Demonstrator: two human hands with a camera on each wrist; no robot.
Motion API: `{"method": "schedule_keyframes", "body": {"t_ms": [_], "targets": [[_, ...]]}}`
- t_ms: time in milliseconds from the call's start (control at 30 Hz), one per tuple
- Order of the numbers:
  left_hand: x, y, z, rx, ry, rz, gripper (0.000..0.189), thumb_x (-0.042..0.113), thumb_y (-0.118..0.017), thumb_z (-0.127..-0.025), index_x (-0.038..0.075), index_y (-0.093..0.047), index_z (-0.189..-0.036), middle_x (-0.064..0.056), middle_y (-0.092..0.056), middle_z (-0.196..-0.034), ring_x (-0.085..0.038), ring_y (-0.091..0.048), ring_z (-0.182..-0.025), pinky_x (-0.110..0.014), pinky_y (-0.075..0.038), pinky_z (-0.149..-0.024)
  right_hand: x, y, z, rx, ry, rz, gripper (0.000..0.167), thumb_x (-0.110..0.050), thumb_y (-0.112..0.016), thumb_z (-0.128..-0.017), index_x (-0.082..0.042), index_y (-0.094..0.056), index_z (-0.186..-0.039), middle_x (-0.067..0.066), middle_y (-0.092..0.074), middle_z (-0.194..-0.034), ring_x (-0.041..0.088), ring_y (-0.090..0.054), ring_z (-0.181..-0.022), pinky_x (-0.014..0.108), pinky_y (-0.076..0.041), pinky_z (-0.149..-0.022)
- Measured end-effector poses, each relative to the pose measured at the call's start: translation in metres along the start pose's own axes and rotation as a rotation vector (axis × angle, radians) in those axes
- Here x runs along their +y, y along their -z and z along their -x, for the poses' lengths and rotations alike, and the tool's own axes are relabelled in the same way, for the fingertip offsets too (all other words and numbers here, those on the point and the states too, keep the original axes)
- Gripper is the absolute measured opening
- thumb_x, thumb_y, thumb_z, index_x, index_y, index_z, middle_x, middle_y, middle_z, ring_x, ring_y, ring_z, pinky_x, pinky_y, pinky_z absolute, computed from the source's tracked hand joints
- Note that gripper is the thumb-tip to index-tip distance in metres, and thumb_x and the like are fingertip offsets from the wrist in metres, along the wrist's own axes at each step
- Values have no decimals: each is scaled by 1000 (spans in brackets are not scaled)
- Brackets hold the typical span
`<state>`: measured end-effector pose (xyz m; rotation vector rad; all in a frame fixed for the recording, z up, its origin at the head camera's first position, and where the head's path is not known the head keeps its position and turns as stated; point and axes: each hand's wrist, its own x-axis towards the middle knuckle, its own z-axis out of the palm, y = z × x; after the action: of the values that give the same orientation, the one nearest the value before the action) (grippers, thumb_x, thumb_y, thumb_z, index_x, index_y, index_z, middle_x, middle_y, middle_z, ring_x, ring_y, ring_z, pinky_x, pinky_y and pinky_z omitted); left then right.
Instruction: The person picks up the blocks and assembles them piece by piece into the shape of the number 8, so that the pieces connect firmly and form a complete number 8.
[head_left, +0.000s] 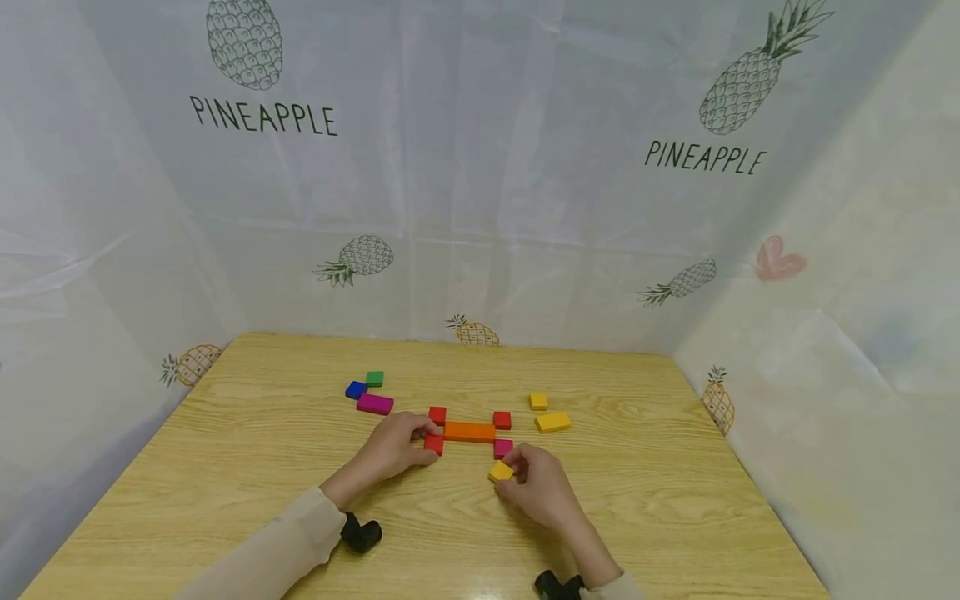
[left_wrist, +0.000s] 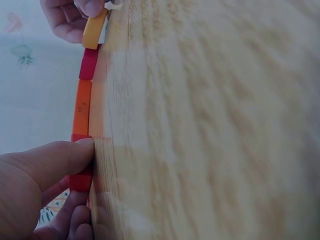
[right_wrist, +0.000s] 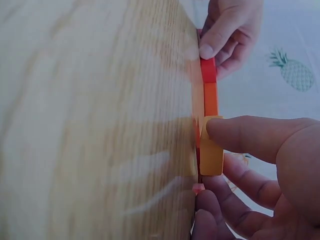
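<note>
Around the work hangs a pale cloth [head_left: 480,167] printed with pineapples, and in front of you spreads the wood-grained table [head_left: 262,467]. Your light left sleeve [head_left: 270,546] crosses its near left part; the right sleeve [head_left: 615,587] shows only at the bottom edge. Your left hand [head_left: 390,450] grasps the near red square [head_left: 433,445] between thumb and fingers, at the left end of the orange bar. Your right hand [head_left: 542,487] pinches a yellow square [head_left: 501,472], turned at an angle, just on your side of the pink square; you cannot tell from here whether those two pieces touch. A black wrist piece [head_left: 362,535] sits by each wrist.

Among the blocks, the orange bar [head_left: 469,432] is longest, lying crosswise between your hands. To the left, beyond your left hand, lies a magenta block [head_left: 375,404]; to the right, beyond your right hand, a yellow block [head_left: 553,422] of similar length. Of the small squares, the far red square [head_left: 437,415] is at the bar's left end, another red square [head_left: 502,420] at the far corner of its right end, and the pink square [head_left: 503,449] at the near right corner. A loose yellow square [head_left: 537,402] lies behind the yellow block, while a blue square [head_left: 356,389] and a green square [head_left: 375,379] lie just behind the magenta block.
</note>
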<state>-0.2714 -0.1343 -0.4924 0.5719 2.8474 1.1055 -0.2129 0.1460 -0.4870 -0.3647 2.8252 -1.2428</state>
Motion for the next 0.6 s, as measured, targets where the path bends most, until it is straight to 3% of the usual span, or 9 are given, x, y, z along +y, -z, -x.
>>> {"method": "schedule_keyframes", "body": {"t_ms": [600], "targets": [[-2, 0, -1, -1, -12, -5, 24, 17, -91, -84, 17, -78, -104, 4, -68, -99, -15, -57, -89, -37, -51, -84, -6, -5, -3, 28, -16, 27, 29, -9, -89, -85, -5, -69, -105, 3, -63, -90, 17, -55, -80, 26, -48, -69]]}}
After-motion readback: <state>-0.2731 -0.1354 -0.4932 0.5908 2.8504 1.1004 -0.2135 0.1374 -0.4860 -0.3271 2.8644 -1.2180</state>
